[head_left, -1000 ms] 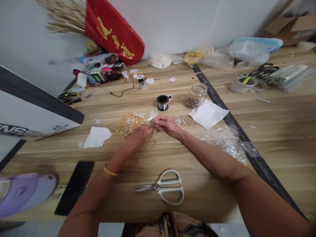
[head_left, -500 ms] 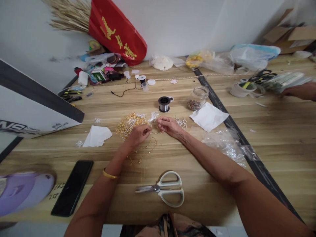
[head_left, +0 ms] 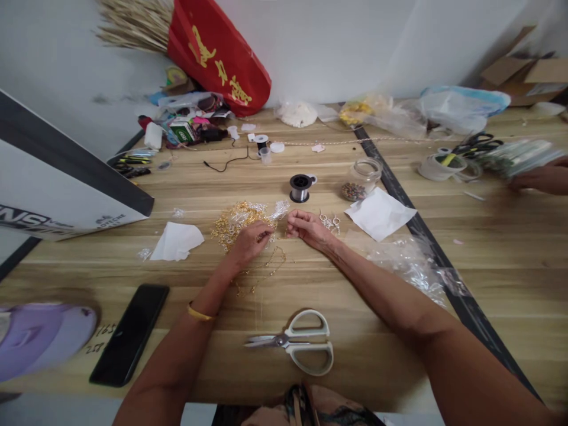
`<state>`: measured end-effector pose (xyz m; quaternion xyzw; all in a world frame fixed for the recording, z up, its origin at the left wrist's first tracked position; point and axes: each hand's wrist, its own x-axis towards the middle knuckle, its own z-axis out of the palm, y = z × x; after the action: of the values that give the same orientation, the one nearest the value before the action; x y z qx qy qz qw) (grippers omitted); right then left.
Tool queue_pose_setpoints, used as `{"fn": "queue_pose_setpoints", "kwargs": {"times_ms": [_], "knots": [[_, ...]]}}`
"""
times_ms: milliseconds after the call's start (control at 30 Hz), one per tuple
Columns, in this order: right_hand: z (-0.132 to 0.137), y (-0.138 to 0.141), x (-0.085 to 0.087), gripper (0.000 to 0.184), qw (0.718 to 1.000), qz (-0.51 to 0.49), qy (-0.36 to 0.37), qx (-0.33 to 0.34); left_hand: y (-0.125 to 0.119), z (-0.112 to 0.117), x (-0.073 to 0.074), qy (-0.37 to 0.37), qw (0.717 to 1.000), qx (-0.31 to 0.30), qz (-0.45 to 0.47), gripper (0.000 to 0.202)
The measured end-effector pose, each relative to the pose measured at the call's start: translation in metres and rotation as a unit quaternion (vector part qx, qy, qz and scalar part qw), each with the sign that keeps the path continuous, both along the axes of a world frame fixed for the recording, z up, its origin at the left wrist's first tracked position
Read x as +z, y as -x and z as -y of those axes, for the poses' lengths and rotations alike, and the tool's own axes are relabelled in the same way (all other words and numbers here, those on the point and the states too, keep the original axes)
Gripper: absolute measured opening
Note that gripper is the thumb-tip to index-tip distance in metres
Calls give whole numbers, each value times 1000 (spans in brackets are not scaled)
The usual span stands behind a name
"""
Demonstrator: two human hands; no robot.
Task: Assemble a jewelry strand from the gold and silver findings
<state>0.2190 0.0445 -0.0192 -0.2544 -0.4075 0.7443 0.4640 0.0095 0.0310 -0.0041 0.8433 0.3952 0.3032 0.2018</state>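
Observation:
My left hand [head_left: 252,242] is closed in a pinch at the near edge of a pile of gold and silver jewellery pieces [head_left: 237,222]. Just to its right, my right hand [head_left: 309,228] also pinches, fingertips facing the left ones across a small gap. A tiny gold bit shows by the right fingertips; what each pinch holds is too small to make out. A thin gold beaded chain [head_left: 270,271] lies on the table just below both hands. Silver ring-shaped clasps [head_left: 329,223] lie beside my right hand. Scissors with pale handles [head_left: 310,343] lie closer to me.
A wire spool [head_left: 300,188] and a glass jar of beads [head_left: 360,180] stand beyond my hands. White papers [head_left: 177,241] and clear plastic bags [head_left: 408,263] flank them. A phone [head_left: 129,334] lies at left. Another person's hand [head_left: 539,177] touches plastic packets at far right.
The view has shifted slightly. My hands stay close together over the same spot with almost the same pinches. The other person's hand has moved a little at the packets.

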Motion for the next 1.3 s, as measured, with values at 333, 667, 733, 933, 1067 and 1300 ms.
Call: {"fn": "queue_pose_setpoints", "kwargs": {"times_ms": [333, 667, 733, 933, 1067, 1300], "knots": [[2, 3, -1, 26, 997, 29, -28, -64, 5, 1, -6, -68, 996, -5, -52, 19], [20, 12, 14, 22, 952, 181, -228, -94, -2, 2, 0, -56, 996, 10, 66, 11], [20, 14, 11, 22, 949, 190, -239, -85, -3, 2, -2, -68, 995, 7, 72, 10], [19, 16, 0, 19, 926, 245, -284, -52, -2, 1, -6, -108, 992, -2, 66, 12], [21, 16, -2, 14, 908, 282, -302, -65, -2, 2, -4, -109, 993, 2, 54, 14], [17, 15, -6, 13, 899, 288, -257, -206, 1, 4, 1, -72, 997, 40, -4, 14]]}}
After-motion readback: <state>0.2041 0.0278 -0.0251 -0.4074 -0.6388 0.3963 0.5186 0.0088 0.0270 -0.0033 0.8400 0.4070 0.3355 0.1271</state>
